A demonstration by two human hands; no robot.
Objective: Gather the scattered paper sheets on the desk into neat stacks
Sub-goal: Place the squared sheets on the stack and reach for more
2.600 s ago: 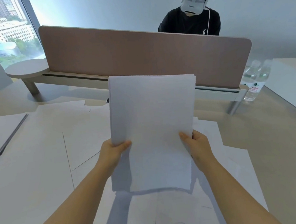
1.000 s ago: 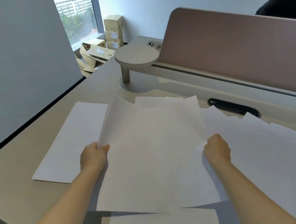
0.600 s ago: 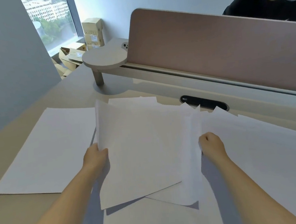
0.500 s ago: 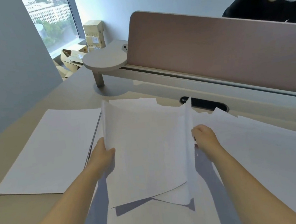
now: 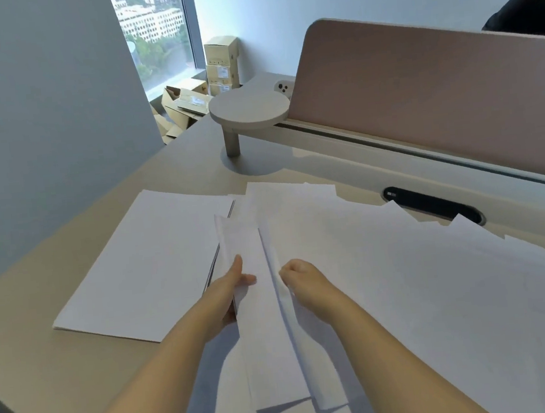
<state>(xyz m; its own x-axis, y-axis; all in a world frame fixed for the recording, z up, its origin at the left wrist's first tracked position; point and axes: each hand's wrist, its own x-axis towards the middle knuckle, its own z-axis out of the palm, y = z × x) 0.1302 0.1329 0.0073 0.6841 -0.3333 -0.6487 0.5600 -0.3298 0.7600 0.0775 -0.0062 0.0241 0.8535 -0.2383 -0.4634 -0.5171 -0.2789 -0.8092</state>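
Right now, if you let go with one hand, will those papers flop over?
Probably: the papers already bend between the left hand and right hand. They look thin and light, so loose sheets might slide apart.

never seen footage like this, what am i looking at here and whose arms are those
There is no machine here. The one picture comes from a camera worn on a person's head, looking forward and down, so the two bare arms belong to the wearer.

The left hand and the right hand hold a bundle of white paper sheets between them, turned nearly edge-on to the camera and lifted above the beige desk.

To the left lies a neat stack of paper. To the right, loose sheets are spread out, overlapping.

Behind stand a pinkish divider panel, a small round shelf on a post, and a black cable slot. Cardboard boxes sit by the window.
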